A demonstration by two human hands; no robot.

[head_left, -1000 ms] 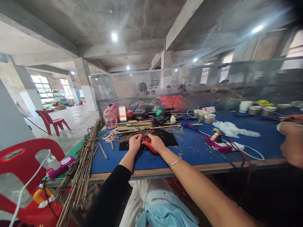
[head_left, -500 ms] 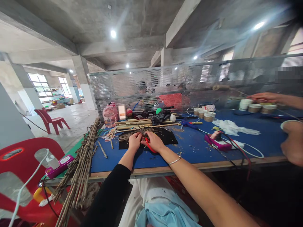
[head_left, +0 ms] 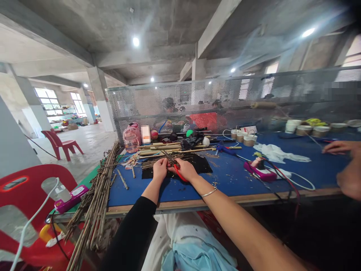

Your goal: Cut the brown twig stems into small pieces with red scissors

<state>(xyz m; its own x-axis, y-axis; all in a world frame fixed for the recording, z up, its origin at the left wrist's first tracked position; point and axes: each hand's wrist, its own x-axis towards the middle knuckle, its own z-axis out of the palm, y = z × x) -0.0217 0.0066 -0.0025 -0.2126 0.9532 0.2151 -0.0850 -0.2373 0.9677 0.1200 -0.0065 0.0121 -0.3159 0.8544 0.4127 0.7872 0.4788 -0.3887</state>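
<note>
Since half a second ago, another person's hand (head_left: 340, 146) has moved from over the white cup (head_left: 292, 127) down to the blue table (head_left: 225, 190), near the right side of the view, while the two hands in the middle have stayed in almost the same spot. The right hand (head_left: 185, 169) has its fingers curled around the red handles of the scissors (head_left: 179, 174), and the dark blades point up and away. The left hand (head_left: 160, 168) is just beside it, fingers bent in, but I cannot tell if they hold a stick. Both hands are over the black mat (head_left: 205, 166), where thin sticks (head_left: 148, 164) lie. The table's wooden front edge runs under the forearms, and a wide stretch of blue with small crumbs on it lies to the right of the mat. Long sticks in a big bunch (head_left: 94, 210) stick out past that edge at the left. The fingertips and the scissor tips are hard to see, the other person's arm is cut off, and people behind the mesh screen (head_left: 175, 90) are blurry. I count one pair of scissors, two red chairs (head_left: 26, 194), two purple boxes (head_left: 263, 173), one blue glue gun (head_left: 225, 149) and one silver bracelet (head_left: 209, 192); the sticks are too many to count
</note>
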